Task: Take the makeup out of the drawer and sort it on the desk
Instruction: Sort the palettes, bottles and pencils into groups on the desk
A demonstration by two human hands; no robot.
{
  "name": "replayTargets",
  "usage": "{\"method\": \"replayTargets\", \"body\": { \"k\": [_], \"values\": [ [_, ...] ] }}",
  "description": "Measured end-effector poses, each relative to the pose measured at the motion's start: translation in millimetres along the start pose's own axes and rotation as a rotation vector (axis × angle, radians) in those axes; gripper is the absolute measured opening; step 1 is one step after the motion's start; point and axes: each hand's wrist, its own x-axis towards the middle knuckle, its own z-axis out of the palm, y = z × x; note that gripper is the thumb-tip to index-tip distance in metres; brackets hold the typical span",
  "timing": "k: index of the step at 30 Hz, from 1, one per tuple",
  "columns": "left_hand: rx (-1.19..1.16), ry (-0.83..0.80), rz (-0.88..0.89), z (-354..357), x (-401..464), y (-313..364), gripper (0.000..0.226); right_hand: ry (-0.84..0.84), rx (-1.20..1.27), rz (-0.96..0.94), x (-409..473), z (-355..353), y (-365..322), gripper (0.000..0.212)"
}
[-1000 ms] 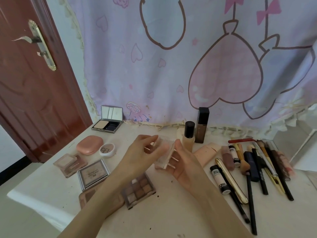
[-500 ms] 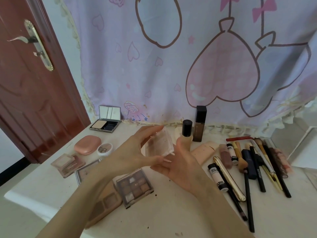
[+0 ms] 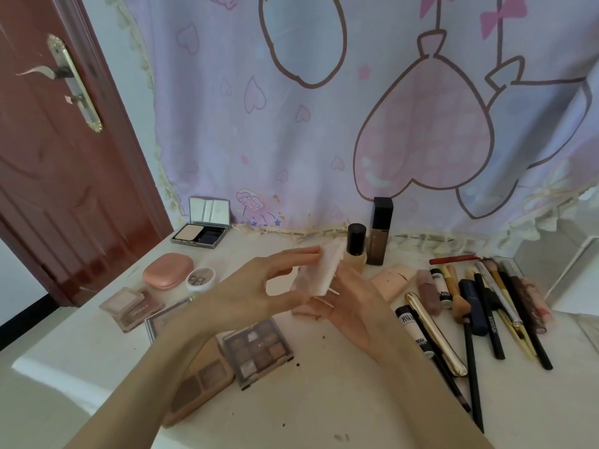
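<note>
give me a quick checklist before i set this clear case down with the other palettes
1. Case held firmly: ok, the left hand pinches it between fingers and thumb.
2. Right hand ready to support: ok, open palm just below the case.
3. Case closed: cannot tell, it is blurred.
4. Bare desk near the palettes: ok, free patch right of the nine-pan palette.
5. Bottles clear of the case: not ok, the black-capped bottle stands right behind it and could be knocked.
6. Groups kept apart: ok, palettes lie left, brushes and pencils right.
</note>
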Motion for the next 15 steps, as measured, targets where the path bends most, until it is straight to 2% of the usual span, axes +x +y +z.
{"method": "replayTargets", "body": {
  "k": [4, 7, 12, 15],
  "values": [
    [-0.114, -0.011, -0.061, 3, -2, 2, 0.055, 0.099, -0.245, -0.106, -1, 3, 5, 0.043],
    [-0.169, 0.086, -0.076, 7, -3, -2, 0.035, 0.091, -0.446, -0.154, -2, 6, 9, 0.031],
    [-0.213, 0.142, -0.117, 7, -4, -15, 0.044, 0.006, -0.439, -0.131, -5, 5, 4, 0.033],
    [-0.219, 0.156, -0.132, 10, -4, -17, 0.045, 0.040, -0.520, -0.184, -6, 6, 3, 0.033]
  ]
}}
